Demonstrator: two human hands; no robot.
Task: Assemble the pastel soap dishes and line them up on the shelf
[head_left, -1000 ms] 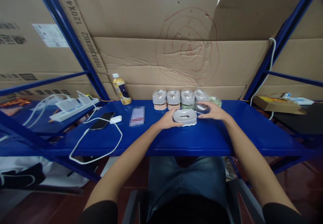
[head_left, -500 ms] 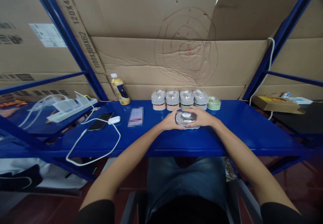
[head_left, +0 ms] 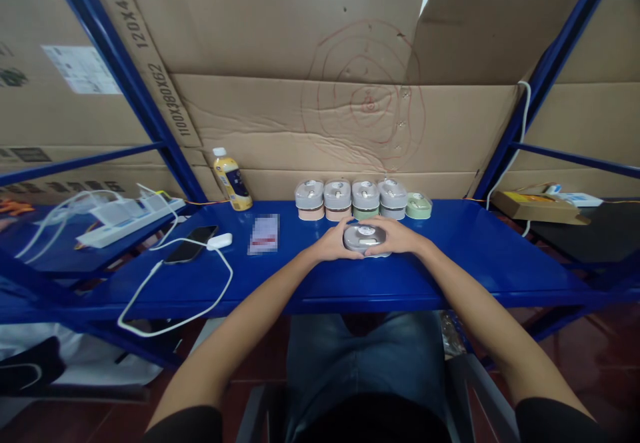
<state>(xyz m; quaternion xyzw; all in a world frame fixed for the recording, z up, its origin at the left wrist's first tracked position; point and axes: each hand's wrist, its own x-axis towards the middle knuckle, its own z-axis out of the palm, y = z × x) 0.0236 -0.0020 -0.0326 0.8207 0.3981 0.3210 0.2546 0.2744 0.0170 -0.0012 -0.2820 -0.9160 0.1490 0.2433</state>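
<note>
Between my two hands is a small rounded box with a smoky see-through lid (head_left: 367,235), resting on or just above the blue tabletop (head_left: 295,283). My left hand (head_left: 336,241) wraps its left side, and my right hand (head_left: 397,235) wraps its right side. The thumbs come together at its near side. Most of its base is hidden by the fingers. Just behind, several similar lidded boxes (head_left: 337,194) stand in a row, with pink, green and grey bases. A low green box (head_left: 419,206) stands at the right end of that row.
Left on the table are a yellow drink bottle (head_left: 233,180), a blurred-out card (head_left: 264,234), a phone (head_left: 191,244) and a white cable (head_left: 173,331) hanging over the front edge. A power strip (head_left: 133,223) lies further left. An open carton (head_left: 540,208) sits far right. Cardboard (head_left: 250,23) walls the back.
The view has shifted slightly. Both hands stay around the lidded box, which looks much the same; the other things have not moved on the table.
</note>
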